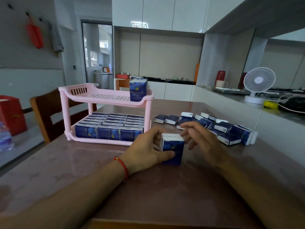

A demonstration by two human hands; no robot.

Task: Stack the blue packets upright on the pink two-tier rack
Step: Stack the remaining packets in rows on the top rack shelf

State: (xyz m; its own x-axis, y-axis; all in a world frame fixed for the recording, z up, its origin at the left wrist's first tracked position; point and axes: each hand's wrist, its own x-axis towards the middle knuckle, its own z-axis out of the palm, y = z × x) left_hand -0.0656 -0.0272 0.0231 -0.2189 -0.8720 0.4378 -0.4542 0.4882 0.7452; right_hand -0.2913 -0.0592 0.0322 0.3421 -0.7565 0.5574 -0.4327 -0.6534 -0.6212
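I sat at a glossy, pinkish-brown table (165,187) whose sheen caught the room's light, my forearms laid across it. My left hand (145,151) gripped a small upright bundle of blue packets (173,148), thumb pressed across its front face and fingers curled behind, the bundle standing on the tabletop. My right hand (199,138) hovered just beside the bundle with fingers loosely spread and holding nothing; I could not tell whether a fingertip touched its white top. On my left wrist sat a red string bracelet (123,167). Ahead and to the left stood the pink two-tier rack (105,113); its lower tier was packed with rows of upright packets (110,128), and a single upright pack (138,90) stood at the right end of the upper tier. To the right of the rack, a loose pile of packets (212,126) lay scattered flat on the table. A wooden chair (44,111) stood behind the rack on the left, with a red box (12,114) further left. Along the right ran a pale counter (272,119) bearing a white desk fan (258,85) and a tangle of cables. White cupboards hung high on the far wall, and a red item (35,36) hung from wall hooks at upper left.
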